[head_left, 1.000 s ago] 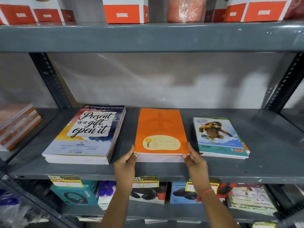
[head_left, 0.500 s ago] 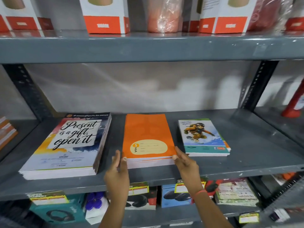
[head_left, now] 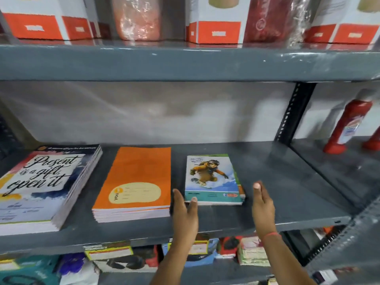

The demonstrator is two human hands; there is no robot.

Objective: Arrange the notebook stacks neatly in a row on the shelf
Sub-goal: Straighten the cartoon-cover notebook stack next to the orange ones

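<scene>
While three notebook stacks are already laid flat in a row on the grey shelf [head_left: 287,204], the job is judged mostly done: the large quote-cover stack [head_left: 44,188] at 9 o'clock and the orange stack [head_left: 134,183] at centre look squared. The small cartoon-cover stack [head_left: 212,178], toward 3 o'clock, is set further back with its lower books fanned out. It is flanked by the left hand [head_left: 184,210] and right hand [head_left: 263,206], fingers extended and loosely spread, nothing gripped; only the left thumb seems to touch its corner.
</scene>
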